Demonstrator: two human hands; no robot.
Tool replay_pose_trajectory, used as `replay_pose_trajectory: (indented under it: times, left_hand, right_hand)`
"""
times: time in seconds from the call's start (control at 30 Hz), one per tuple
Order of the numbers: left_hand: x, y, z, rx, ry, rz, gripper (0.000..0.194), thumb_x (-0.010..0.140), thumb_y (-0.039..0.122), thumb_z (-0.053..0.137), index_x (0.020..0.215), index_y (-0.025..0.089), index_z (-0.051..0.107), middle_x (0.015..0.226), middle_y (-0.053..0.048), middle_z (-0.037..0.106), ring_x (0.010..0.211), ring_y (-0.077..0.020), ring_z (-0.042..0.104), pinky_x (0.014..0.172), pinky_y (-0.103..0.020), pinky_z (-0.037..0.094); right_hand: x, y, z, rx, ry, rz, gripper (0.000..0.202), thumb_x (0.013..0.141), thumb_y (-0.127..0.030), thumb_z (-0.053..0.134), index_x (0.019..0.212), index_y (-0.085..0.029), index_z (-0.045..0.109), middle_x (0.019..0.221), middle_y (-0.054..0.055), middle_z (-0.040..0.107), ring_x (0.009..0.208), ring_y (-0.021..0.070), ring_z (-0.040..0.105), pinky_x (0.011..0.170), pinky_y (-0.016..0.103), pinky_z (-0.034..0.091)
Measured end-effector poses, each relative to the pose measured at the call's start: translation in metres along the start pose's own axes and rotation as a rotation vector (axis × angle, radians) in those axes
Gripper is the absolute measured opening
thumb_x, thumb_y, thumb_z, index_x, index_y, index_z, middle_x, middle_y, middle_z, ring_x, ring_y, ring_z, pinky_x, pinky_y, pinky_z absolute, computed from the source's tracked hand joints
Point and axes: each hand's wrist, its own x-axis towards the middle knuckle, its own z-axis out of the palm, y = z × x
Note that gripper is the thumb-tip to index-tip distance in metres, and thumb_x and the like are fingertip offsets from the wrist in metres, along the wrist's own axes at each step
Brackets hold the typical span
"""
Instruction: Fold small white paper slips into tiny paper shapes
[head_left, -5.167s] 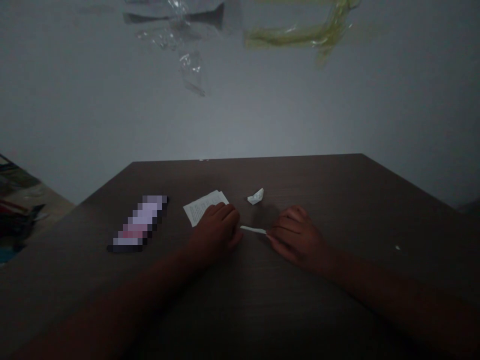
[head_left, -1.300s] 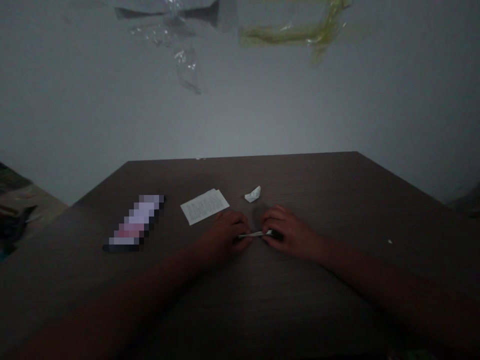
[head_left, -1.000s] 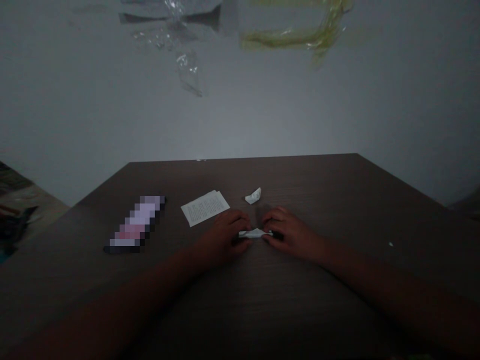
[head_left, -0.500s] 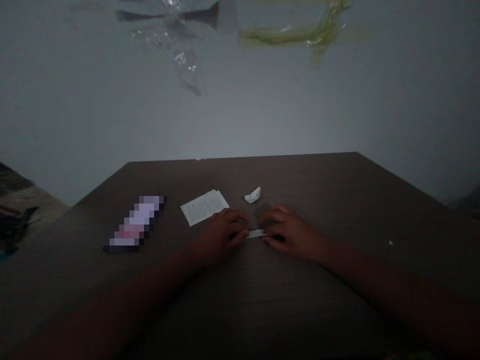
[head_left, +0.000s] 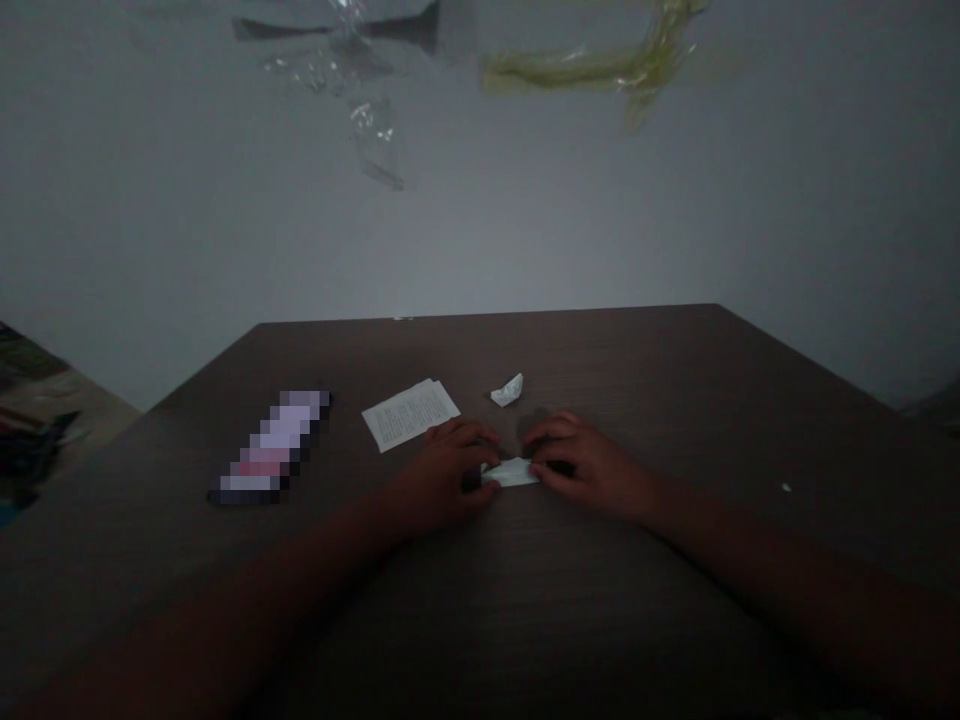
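Note:
Between my hands, low over the dark table, is a small folded piece of white paper [head_left: 514, 473], its ends partly covered by my fingers. My left hand [head_left: 450, 470] has its thumb along the lower left edge of the paper and its curled fingers at the upper left. The right end is pinched by the thumb and fingers of my right hand [head_left: 581, 462]. Beyond the hands lies a small folded paper boat-like shape [head_left: 508, 390]. Printed paper sheets [head_left: 409, 415] rest just past my left hand, slightly overlapping each other.
A phone [head_left: 274, 445] with a blurred-out screen lies on the left of the table [head_left: 480, 600]. A tiny white scrap [head_left: 786, 487] sits at the right. Behind the table rises a pale wall [head_left: 525, 220] with clear and yellow tape [head_left: 570, 72] stuck on it.
The folded paper between my hands shows a wider face now, where it was a thin strip. My left thumb has moved down, away from the left fingers.

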Motion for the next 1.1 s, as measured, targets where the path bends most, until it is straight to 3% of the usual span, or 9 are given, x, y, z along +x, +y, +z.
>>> replay_pose_trajectory:
  times: [0.1, 0.27, 0.5, 0.77, 0.9, 0.97, 1.1]
  left_hand:
    - [0.000, 0.001, 0.000, -0.004, -0.003, -0.015, 0.023, 0.098, 0.016, 0.087, 0.119, 0.024, 0.081, 0.153, -0.010, 0.075, 0.152, -0.0360, 0.062, 0.130, -0.062, 0.047]
    - [0.004, 0.000, 0.006, -0.020, 0.019, -0.012, 0.006, 0.106, 0.019, 0.079, 0.109, 0.024, 0.081, 0.149, -0.008, 0.076, 0.147, -0.0342, 0.064, 0.129, -0.060, 0.046]
    - [0.009, 0.012, 0.013, 0.021, 0.034, -0.002, 0.012, 0.106, 0.015, 0.073, 0.110, 0.023, 0.080, 0.142, -0.008, 0.080, 0.140, -0.0343, 0.067, 0.123, -0.057, 0.049]
    - [0.003, -0.001, 0.006, 0.007, 0.004, -0.046, 0.010, 0.104, 0.015, 0.075, 0.100, 0.024, 0.076, 0.148, -0.007, 0.077, 0.146, -0.0348, 0.065, 0.126, -0.060, 0.049]
    - [0.000, 0.003, 0.001, 0.002, 0.011, -0.022, 0.014, 0.106, 0.011, 0.070, 0.100, 0.022, 0.075, 0.150, -0.007, 0.077, 0.147, -0.0332, 0.064, 0.127, -0.059, 0.048]
    - [-0.001, 0.006, 0.000, 0.004, -0.003, -0.017, 0.007, 0.105, 0.016, 0.076, 0.102, 0.022, 0.075, 0.150, -0.007, 0.076, 0.147, -0.0343, 0.064, 0.126, -0.059, 0.048]
    - [-0.001, 0.008, 0.001, 0.015, -0.023, -0.021, 0.019, 0.099, 0.023, 0.091, 0.109, 0.022, 0.075, 0.150, -0.009, 0.075, 0.147, -0.0363, 0.063, 0.126, -0.060, 0.046]
  right_hand:
    - [0.000, 0.002, 0.003, -0.008, 0.005, 0.010, 0.007, 0.108, -0.026, 0.081, 0.103, -0.024, 0.085, 0.125, 0.011, 0.083, 0.121, 0.0300, 0.076, 0.112, 0.052, 0.058]
    - [0.005, -0.002, 0.009, -0.024, 0.011, 0.028, 0.006, 0.109, -0.026, 0.080, 0.106, -0.024, 0.085, 0.125, 0.011, 0.083, 0.121, 0.0304, 0.075, 0.111, 0.052, 0.058]
    - [0.011, -0.006, 0.021, -0.017, 0.013, 0.001, 0.009, 0.109, -0.029, 0.081, 0.115, -0.024, 0.085, 0.122, 0.011, 0.084, 0.120, 0.0328, 0.076, 0.110, 0.056, 0.059]
    - [0.001, 0.000, 0.000, -0.007, -0.040, 0.036, 0.008, 0.110, -0.022, 0.077, 0.105, -0.024, 0.083, 0.122, 0.009, 0.082, 0.119, 0.0297, 0.073, 0.108, 0.052, 0.058]
    - [0.000, 0.000, -0.003, -0.008, -0.047, 0.040, 0.009, 0.108, -0.020, 0.076, 0.103, -0.023, 0.082, 0.122, 0.010, 0.081, 0.118, 0.0304, 0.074, 0.108, 0.052, 0.058]
    - [0.000, 0.000, -0.002, -0.003, -0.050, 0.041, 0.009, 0.108, -0.019, 0.076, 0.102, -0.023, 0.082, 0.122, 0.010, 0.081, 0.118, 0.0301, 0.074, 0.108, 0.052, 0.059]
    - [0.001, 0.000, -0.001, 0.024, -0.034, 0.034, 0.010, 0.109, -0.019, 0.075, 0.101, -0.022, 0.080, 0.120, 0.010, 0.081, 0.118, 0.0291, 0.075, 0.109, 0.050, 0.059]
